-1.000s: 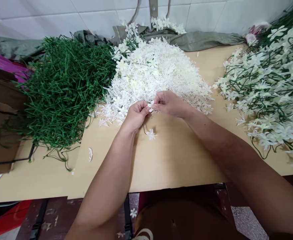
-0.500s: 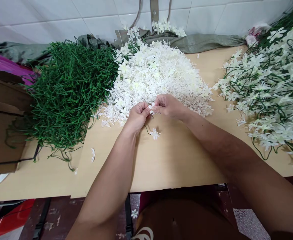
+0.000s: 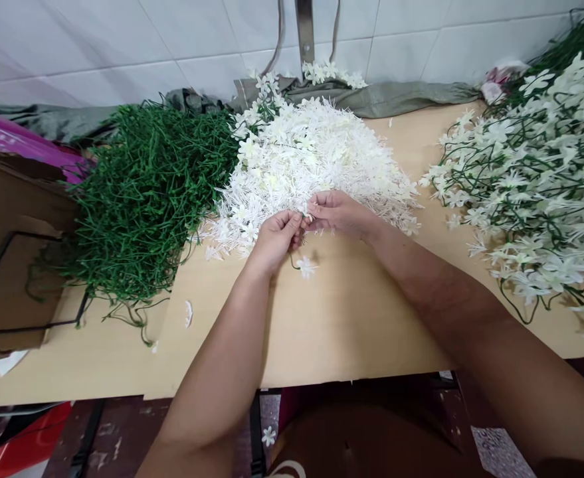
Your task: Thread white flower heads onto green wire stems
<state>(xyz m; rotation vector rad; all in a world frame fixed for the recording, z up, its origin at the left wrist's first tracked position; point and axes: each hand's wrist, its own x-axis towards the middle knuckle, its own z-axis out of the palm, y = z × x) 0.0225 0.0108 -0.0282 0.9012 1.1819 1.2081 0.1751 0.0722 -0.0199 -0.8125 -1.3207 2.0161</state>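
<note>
Fingers of both hands pinch a thin green stem (image 3: 293, 260), which curves toward the person, flower (image 3: 305, 267) lowest.

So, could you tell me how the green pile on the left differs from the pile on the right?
The green stem pile is all bare green stems, with no blooms; the flowered pile has white blooms on its green stems. The stem pile looks dense; the flowered pile is looser, with table showing at its edge. Both rest on the table.
</note>
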